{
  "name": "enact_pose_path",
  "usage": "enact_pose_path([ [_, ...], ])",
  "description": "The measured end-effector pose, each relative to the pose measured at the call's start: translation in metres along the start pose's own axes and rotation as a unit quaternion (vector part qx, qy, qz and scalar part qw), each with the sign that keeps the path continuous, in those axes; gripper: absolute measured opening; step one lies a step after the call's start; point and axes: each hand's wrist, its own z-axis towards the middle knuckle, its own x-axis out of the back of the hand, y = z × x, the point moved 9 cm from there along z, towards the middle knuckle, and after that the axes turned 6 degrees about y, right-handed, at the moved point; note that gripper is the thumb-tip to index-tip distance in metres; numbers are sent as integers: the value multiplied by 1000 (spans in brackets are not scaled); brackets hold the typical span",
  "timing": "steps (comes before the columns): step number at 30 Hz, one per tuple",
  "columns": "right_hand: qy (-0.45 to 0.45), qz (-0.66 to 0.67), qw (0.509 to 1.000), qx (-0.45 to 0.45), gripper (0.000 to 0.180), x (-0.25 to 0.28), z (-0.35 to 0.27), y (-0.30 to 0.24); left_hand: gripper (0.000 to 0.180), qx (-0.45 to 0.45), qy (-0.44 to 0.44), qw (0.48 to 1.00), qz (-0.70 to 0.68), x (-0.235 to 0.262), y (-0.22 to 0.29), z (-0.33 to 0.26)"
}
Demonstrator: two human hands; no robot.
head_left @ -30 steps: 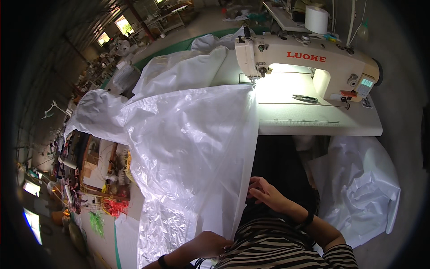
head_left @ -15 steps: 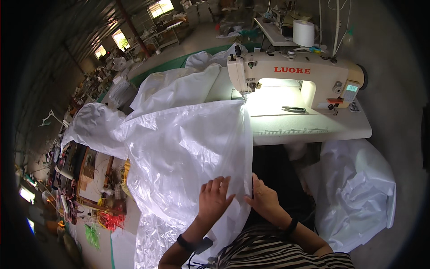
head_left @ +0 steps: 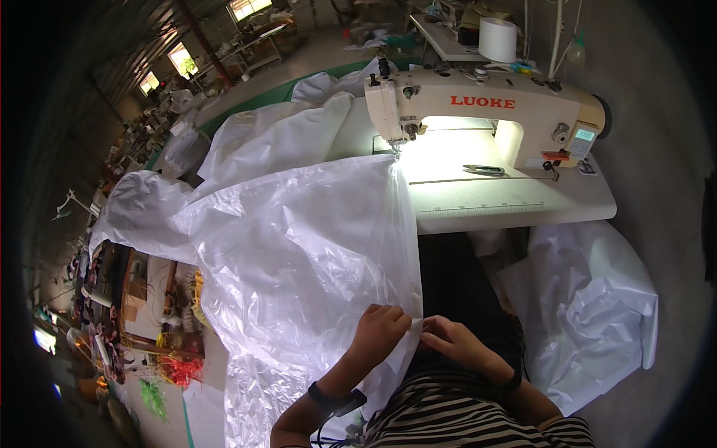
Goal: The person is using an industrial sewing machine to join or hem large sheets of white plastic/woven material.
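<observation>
A large white plastic sheet (head_left: 299,246) drapes from the sewing machine (head_left: 485,104) down to my lap. Its upper corner lies under the machine's needle. My left hand (head_left: 382,330) is closed, its fingers curled onto the sheet close to the right edge. Just across that edge, my right hand (head_left: 457,342) is bent inward with its fingertips pinched at the border. The two hands are nearly touching. Folds of the sheet hide some of the fingertips.
Small thread snips (head_left: 484,170) lie on the lit machine bed. A white thread cone (head_left: 498,40) stands behind the machine. More white sheeting (head_left: 590,313) hangs at the right. Left of the sheet are a wooden frame and red strands (head_left: 181,369).
Both hands have closed onto the sheet's right edge from a more spread pose. My left hand has moved right, towards my right hand. The whole view has shifted slightly.
</observation>
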Motion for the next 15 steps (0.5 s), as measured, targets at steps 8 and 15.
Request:
enact_pose_path([
  [8,74,-44,995,41,41,16,7,-1,8,195,-31,942,-273,-28,-11,-17],
  [15,81,-204,974,56,52,21,15,-21,20,105,33,983,-148,-17,25,-13],
])
